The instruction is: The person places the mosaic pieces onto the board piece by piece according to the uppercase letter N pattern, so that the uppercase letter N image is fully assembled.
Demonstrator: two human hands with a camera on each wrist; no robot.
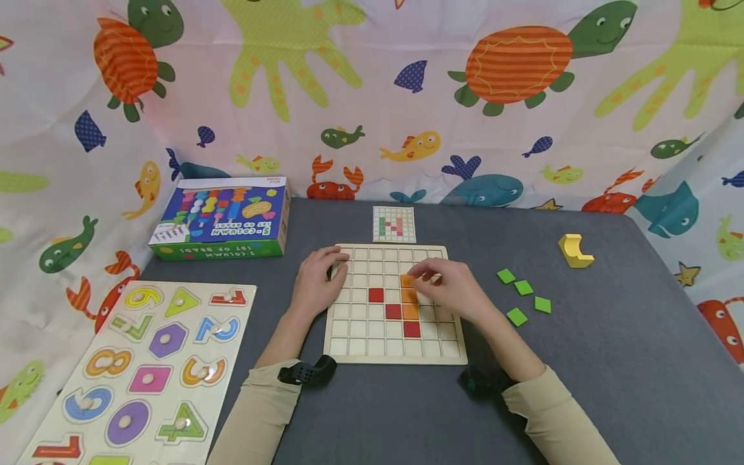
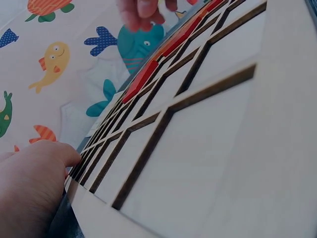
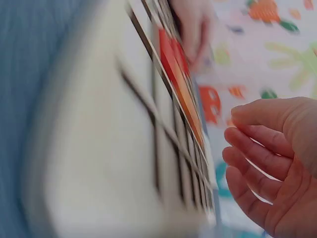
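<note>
orange tiles [image 1: 409, 296] lie just beside the right hand [image 1: 447, 286].

"5-COLUMN SET OF BEADS" [image 1: 243, 229] on the box [image 1: 197, 200]; numerals including 8 [image 1: 119, 363] and 4 [image 1: 194, 427] on the white puzzle board [image 1: 214, 397].

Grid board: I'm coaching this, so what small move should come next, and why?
Probably move the right hand, which looks empty, to a green tile: the pattern card shows a green column, while the grid board shows red tiles and orange tiles but no green ones.
</note>
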